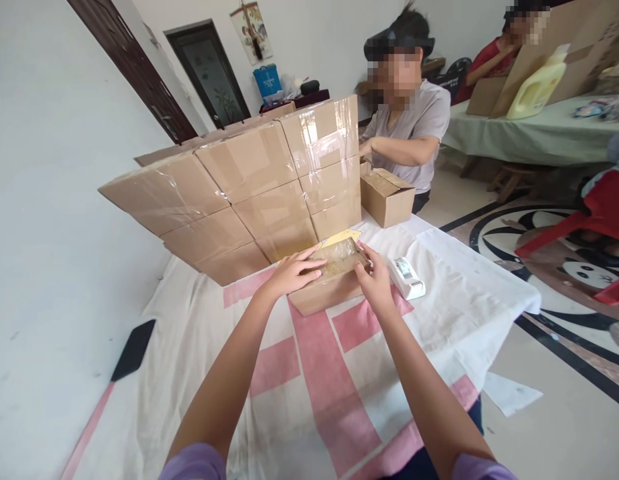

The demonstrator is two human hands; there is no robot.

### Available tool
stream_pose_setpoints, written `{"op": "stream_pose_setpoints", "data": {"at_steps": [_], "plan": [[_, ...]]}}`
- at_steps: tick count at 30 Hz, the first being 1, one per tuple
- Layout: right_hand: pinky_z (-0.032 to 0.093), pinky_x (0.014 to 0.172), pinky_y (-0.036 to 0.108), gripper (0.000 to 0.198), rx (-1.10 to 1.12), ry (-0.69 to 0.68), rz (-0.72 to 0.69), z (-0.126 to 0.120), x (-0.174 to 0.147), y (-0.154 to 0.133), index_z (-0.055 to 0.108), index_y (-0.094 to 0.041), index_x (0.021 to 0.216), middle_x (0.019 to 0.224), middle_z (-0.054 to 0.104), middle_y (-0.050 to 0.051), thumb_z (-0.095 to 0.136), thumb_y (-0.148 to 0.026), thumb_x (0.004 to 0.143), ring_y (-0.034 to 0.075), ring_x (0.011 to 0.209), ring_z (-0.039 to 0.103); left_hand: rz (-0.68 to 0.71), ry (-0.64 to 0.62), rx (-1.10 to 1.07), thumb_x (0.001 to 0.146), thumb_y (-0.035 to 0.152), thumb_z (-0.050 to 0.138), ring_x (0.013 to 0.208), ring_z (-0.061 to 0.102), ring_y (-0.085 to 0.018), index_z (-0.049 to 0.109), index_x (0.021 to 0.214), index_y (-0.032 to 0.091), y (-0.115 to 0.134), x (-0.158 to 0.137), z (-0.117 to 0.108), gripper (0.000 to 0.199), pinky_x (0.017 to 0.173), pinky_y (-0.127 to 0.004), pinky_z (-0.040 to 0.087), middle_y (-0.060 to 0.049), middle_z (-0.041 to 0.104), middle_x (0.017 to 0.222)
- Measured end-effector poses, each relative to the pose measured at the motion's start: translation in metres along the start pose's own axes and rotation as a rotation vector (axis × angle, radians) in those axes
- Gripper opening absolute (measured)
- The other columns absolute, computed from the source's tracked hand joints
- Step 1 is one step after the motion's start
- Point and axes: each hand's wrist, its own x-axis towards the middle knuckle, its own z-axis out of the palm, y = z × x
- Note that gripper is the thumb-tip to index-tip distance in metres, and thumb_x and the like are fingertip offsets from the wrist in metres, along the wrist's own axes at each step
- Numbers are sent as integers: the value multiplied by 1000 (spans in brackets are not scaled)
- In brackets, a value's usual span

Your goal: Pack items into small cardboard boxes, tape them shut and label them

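In front of me a small cardboard box [329, 291] with shiny clear tape across its top rests on the cloth-covered table. My left hand [295, 272] lies over the box's left end, fingers stretched out and apart on the top. At the other end, my right hand [373, 273] grips the box's right edge and corner, its thumb on the near side and its fingers over the top. Just right of that hand lies a small white rounded device [407, 277]; its kind is unclear.
A wall of stacked, taped cardboard boxes [249, 180] stands behind the box. Another carton [388, 197] sits at the table's far right, beside a person [414, 127] wearing a headset. A black flat object [134, 350] lies at left by the wall. The white-and-pink tablecloth [279, 427] hangs over the edge.
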Motion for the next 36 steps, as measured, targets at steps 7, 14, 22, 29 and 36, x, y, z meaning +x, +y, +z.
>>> {"op": "stream_pose_setpoints", "data": {"at_steps": [7, 14, 22, 29, 36], "plan": [[48, 106, 47, 54, 34, -12, 62, -1, -1, -1, 62, -18, 136, 135, 66, 14, 58, -30, 84, 28, 121, 62, 6, 33, 7, 101, 55, 44, 150, 36, -28, 66, 130, 47, 2, -3, 3, 37, 121, -58, 27, 6, 29, 169], [55, 95, 45, 56, 14, -5, 26, -15, -20, -3, 62, -14, 134, 133, 67, 19, 57, -51, 92, 28, 111, 68, 96, 98, 33, 94, 59, 57, 152, 32, -32, 61, 138, 41, 7, -13, 3, 48, 123, -59, 27, 1, 32, 168], [44, 104, 53, 43, -292, 162, -8, -93, -3, 29, 67, -14, 118, 126, 66, 19, 54, -42, 88, 34, 124, 57, 117, 90, 52, 91, 57, 62, 154, 31, -33, 61, 139, 36, 8, -15, 4, 52, 124, -62, 25, -3, 36, 166], [49, 80, 35, 23, -501, 10, 237, -132, 3, 60, 71, -18, 93, 93, 74, 12, 61, -35, 82, 27, 89, 70, 144, 136, 59, 91, 49, 64, 148, 41, -33, 71, 126, 37, 15, -14, 5, 38, 123, -63, 28, -1, 54, 154], [46, 78, 32, 26, -561, -76, 283, -126, 12, 62, 63, -20, 74, 94, 73, 13, 55, -40, 90, 26, 86, 69, 306, 440, 73, 93, 31, 56, 120, 65, -28, 77, 107, 36, 36, -22, 29, 25, 113, -59, 44, -2, 76, 120]]}}
